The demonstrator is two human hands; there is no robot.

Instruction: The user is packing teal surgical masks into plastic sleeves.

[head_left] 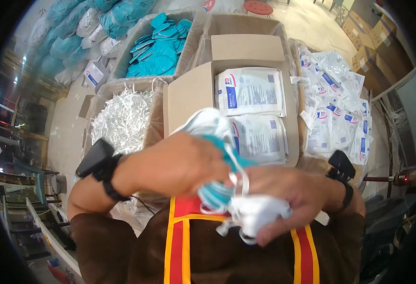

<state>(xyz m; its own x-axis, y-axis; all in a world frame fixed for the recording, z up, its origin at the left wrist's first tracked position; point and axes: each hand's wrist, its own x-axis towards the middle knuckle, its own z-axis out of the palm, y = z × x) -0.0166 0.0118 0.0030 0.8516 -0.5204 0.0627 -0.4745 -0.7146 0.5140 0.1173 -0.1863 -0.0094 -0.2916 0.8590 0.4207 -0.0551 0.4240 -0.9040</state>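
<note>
Both of my hands are close together in front of my apron, slightly blurred. My left hand [196, 161] is closed around a teal and white face mask [209, 121], whose white end sticks out beyond the knuckles. Beside it, my right hand [288, 187] grips a bunch of white face masks [255, 213] with its thumb on the near side. White ear loops dangle between the hands. Teal folded masks [215, 194] show below my left fingers; which hand carries them I cannot tell. Just beyond the hands, an open carton [189, 99] contains white printed mask packets [250, 92].
A lined box of white straps [125, 113] stands left of the carton. Behind it is a box of teal masks [158, 52]. To the right, another box holds loose white packets [333, 99]. Stacked cartons [371, 59], bagged teal goods [70, 35] and a red stool [258, 8] are farther off.
</note>
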